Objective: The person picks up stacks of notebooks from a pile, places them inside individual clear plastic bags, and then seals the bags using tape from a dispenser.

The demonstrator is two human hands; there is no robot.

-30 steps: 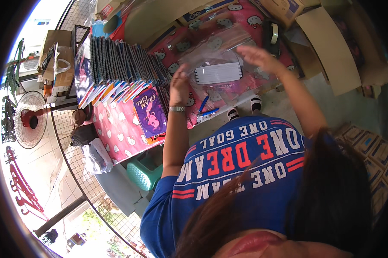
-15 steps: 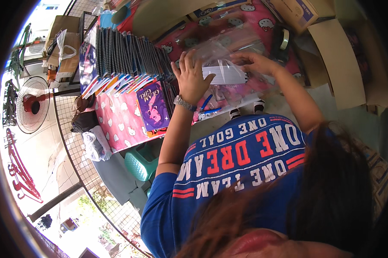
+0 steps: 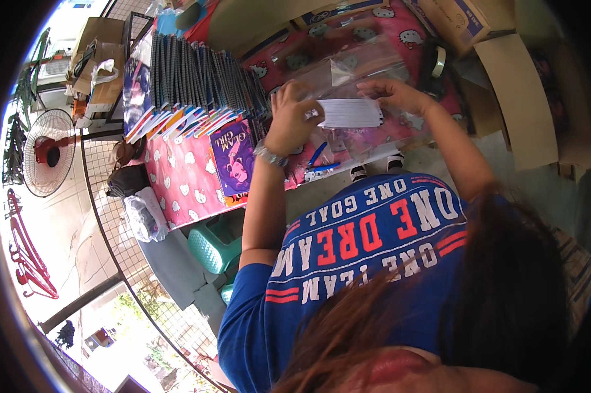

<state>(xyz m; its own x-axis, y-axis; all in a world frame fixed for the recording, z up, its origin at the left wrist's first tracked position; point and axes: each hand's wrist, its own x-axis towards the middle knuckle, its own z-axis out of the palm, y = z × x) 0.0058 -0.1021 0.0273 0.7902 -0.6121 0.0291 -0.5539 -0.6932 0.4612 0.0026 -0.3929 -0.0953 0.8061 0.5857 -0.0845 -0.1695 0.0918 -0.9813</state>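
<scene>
A neat stack of white paper sheets (image 3: 351,114) lies between my hands over clear plastic film (image 3: 367,65) on the pink table. My left hand (image 3: 291,121), with a metal-band watch on its wrist, is curled at the stack's left end. A shiny bit, which looks like clear plastic, shows between its thumb and fingers. At the other end my right hand (image 3: 403,97) has its fingers bent over the stack's upper right corner and its thumb against it. Its fingertips are partly hidden. Two blue pens (image 3: 318,154) rest near the table's front edge.
A long row of spiral notebooks (image 3: 191,78) stands at the left, with a purple-covered notebook (image 3: 233,157) in front. Cardboard boxes (image 3: 515,92) are at the right. A tape roll (image 3: 438,62) sits at the far right. Below the table is a green stool (image 3: 210,247).
My left hand has gone from spread flat over the plastic to curled at the stack's end. The white sheets now show more plainly, and my right hand has closed in on their right corner.
</scene>
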